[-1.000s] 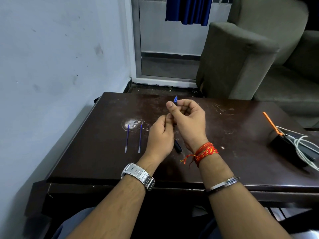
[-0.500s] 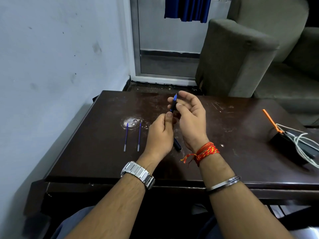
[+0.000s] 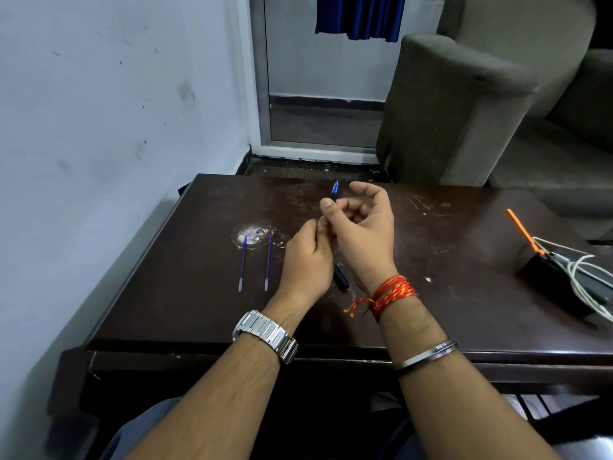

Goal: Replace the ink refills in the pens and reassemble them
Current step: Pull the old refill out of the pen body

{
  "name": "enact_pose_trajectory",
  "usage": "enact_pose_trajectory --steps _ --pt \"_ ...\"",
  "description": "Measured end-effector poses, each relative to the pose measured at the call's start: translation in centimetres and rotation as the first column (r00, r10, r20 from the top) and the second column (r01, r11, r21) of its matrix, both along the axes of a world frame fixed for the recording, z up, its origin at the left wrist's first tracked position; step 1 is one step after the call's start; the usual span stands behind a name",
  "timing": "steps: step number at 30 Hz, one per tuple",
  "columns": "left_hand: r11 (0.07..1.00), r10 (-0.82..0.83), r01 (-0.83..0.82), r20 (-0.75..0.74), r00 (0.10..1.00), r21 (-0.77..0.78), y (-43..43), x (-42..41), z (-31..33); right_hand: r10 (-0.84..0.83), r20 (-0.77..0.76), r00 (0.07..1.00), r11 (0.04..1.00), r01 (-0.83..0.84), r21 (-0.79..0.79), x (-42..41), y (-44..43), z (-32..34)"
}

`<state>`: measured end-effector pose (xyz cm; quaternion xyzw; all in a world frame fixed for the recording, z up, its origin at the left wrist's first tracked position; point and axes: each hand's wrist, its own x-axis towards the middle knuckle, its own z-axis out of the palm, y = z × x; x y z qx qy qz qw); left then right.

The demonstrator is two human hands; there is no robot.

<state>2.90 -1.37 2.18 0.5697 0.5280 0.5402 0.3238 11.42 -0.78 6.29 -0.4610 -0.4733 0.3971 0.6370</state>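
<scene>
Above the middle of the dark wooden table, both my hands hold one pen. Only its blue tip end shows, pointing up and away. My left hand pinches the lower part of the pen, which is hidden by the fingers. My right hand grips the upper part between thumb and curled fingers. Two blue ink refills lie side by side on the table, left of my hands. A black pen part lies on the table under my wrists.
A black box with white cables and an orange stick sits at the table's right edge. A wall runs along the left. A grey armchair stands behind the table at the right.
My right hand's fingers uncurled, then closed around the pen's upper part once more. My left hand stayed in place on the lower part.
</scene>
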Motion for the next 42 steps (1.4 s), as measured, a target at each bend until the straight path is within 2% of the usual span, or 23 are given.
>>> enact_pose_trajectory --steps 5,9,14,21,27,29,32,35,37,38,39,40,41,42 --pt "1.0 0.002 -0.002 -0.004 1.0 0.015 -0.1 0.0 0.0 0.055 -0.086 0.995 0.998 -0.055 0.003 -0.1 0.1 0.0" --pt "1.0 -0.023 0.023 0.005 1.0 -0.019 -0.1 0.0 -0.1 -0.009 0.023 1.0 1.0 0.009 0.003 -0.2 0.0 -0.1" --pt "1.0 0.007 -0.007 -0.006 1.0 0.009 0.0 -0.2 -0.1 -0.008 -0.033 0.999 0.999 0.009 0.034 -0.3 -0.1 0.2" --pt "0.999 -0.033 0.033 0.01 0.999 0.02 0.1 -0.5 0.0 0.114 -0.176 0.978 0.993 -0.116 -0.001 -0.5 -0.2 0.5" --pt "0.999 -0.051 0.05 0.035 0.998 0.018 -0.2 -0.5 -0.4 0.107 -0.331 0.937 0.994 -0.104 0.027 0.0 0.2 1.1" --pt "0.998 -0.07 0.07 0.071 0.995 -0.004 -0.1 -0.6 -0.4 0.079 -0.415 0.906 0.996 -0.057 0.065 0.3 0.5 1.2" --pt "0.995 -0.087 0.092 0.1 0.991 -0.043 0.1 -0.6 -0.7 0.082 -0.578 0.812 0.996 -0.051 0.07 1.3 1.2 1.4" --pt "0.995 -0.088 0.093 0.114 0.99 -0.043 0.1 -0.8 -0.7 0.066 -0.636 0.769 0.998 -0.043 0.052 2.3 1.7 1.2" --pt "0.995 -0.083 0.088 0.134 0.988 -0.036 0.3 -1.0 -0.6 -0.021 -0.561 0.827 0.999 0.031 0.008 2.7 1.8 0.7" --pt "0.996 -0.075 0.081 0.146 0.986 -0.034 0.3 -1.2 -0.5 -0.103 -0.417 0.903 0.994 0.101 -0.028 3.0 1.8 0.3" --pt "0.997 -0.063 0.069 0.158 0.985 -0.032 0.4 -1.3 -0.5 -0.174 -0.182 0.968 0.984 0.165 -0.063 3.3 1.9 -0.1" --pt "0.998 -0.05 0.056 0.168 0.985 -0.032 0.4 -1.4 -0.4 -0.185 0.096 0.978 0.975 0.195 -0.107 3.6 1.9 -0.7" --pt "0.999 -0.037 0.043 0.176 0.984 -0.033 0.5 -1.5 -0.4 -0.122 0.341 0.932 0.965 0.191 -0.177 3.8 1.8 -1.2" --pt "0.999 -0.028 0.035 0.183 0.983 -0.036 0.5 -1.6 -0.3 -0.019 0.507 0.862 0.947 0.178 -0.268 3.9 1.7 -1.7"
